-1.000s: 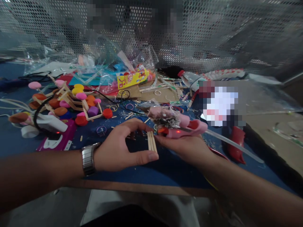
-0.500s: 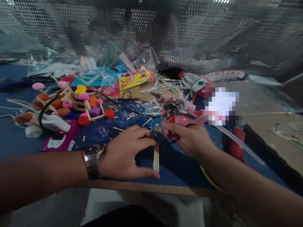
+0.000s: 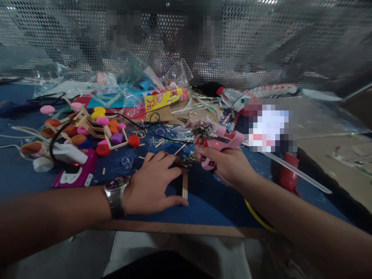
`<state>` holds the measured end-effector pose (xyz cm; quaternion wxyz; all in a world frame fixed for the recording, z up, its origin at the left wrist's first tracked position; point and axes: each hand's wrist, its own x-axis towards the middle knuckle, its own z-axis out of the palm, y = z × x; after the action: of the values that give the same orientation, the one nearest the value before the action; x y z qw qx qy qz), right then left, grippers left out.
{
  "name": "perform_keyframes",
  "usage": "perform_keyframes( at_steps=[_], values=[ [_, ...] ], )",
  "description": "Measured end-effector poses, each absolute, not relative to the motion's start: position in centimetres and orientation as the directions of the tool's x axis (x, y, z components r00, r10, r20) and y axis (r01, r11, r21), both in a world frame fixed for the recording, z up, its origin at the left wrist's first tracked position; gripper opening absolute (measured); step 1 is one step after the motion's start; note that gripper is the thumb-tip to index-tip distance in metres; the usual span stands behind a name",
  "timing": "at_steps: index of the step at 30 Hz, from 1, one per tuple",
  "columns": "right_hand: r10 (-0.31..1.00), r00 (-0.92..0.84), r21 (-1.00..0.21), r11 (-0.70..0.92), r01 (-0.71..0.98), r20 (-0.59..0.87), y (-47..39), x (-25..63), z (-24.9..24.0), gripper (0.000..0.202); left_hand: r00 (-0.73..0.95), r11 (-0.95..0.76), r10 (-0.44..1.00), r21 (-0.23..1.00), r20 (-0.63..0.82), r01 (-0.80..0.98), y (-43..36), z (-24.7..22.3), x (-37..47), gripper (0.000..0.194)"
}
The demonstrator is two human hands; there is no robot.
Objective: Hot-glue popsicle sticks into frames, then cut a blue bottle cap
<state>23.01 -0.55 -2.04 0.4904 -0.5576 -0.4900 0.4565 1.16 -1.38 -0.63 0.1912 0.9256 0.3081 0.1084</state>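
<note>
My left hand (image 3: 154, 185), with a metal-strapped watch (image 3: 116, 190) on the wrist, grips a small bundle of wooden sticks (image 3: 185, 188) by its two ends. The thumb is at the near end and the fingertips at the far end, and the bundle rests on the blue tabletop. My right hand (image 3: 223, 164) is wrapped around a pink hot glue gun (image 3: 225, 140) with a red light showing on its side. Grey, dirty fluff clings to the gun's front, and its nozzle points to the left, above and beyond the sticks. A glue stick (image 3: 299, 172) lies to the right.
Left of my hands are a stick model with coloured clay caps (image 3: 109, 131) and a purple power strip (image 3: 77, 170) with a plug in it. A black cable (image 3: 171, 138) crosses the table. Behind lie a yellow packet (image 3: 162, 99), a plastic bottle (image 3: 232, 99) and scraps.
My left hand and the sticks appear slightly further left. The glue gun has also shifted a little left and turned, so more of its handle shows beneath my fingers.
</note>
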Motion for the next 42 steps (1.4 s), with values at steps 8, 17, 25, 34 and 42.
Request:
perform_keyframes(
  at_steps=[8, 17, 25, 34, 42],
  values=[
    [0.992, 0.091, -0.995, -0.095, 0.028, -0.092, -0.6, 22.9, -1.8, 0.036, 0.772, -0.721, 0.628, 0.447, 0.098, 0.53, -1.3, -0.6, 1.3, 0.067],
    [0.985, 0.092, -0.99, -0.142, -0.014, -0.143, -0.7, 22.7, -1.1, 0.036, 0.781, -0.718, 0.621, 0.45, 0.068, 0.531, -1.2, -0.7, 1.4, 0.075],
    [0.985, 0.094, -0.989, -0.138, -0.046, -0.142, -0.6, 22.7, -1.3, 0.039, 0.794, -0.776, 0.594, 0.353, 0.131, 0.523, -1.0, 0.7, 1.1, 0.076],
    [0.992, 0.067, -0.994, -0.105, -0.021, -0.106, -0.5, 23.1, -1.5, 0.036, 0.831, -0.841, 0.539, -0.127, -0.135, 0.525, -1.6, 4.3, 1.0, 0.018],
    [0.996, 0.035, -0.996, -0.084, -0.018, -0.084, -0.6, 22.9, -0.5, 0.043, 0.774, -0.797, 0.6, -0.243, -0.204, 0.553, 0.1, 3.9, 1.4, 0.017]
  ],
)
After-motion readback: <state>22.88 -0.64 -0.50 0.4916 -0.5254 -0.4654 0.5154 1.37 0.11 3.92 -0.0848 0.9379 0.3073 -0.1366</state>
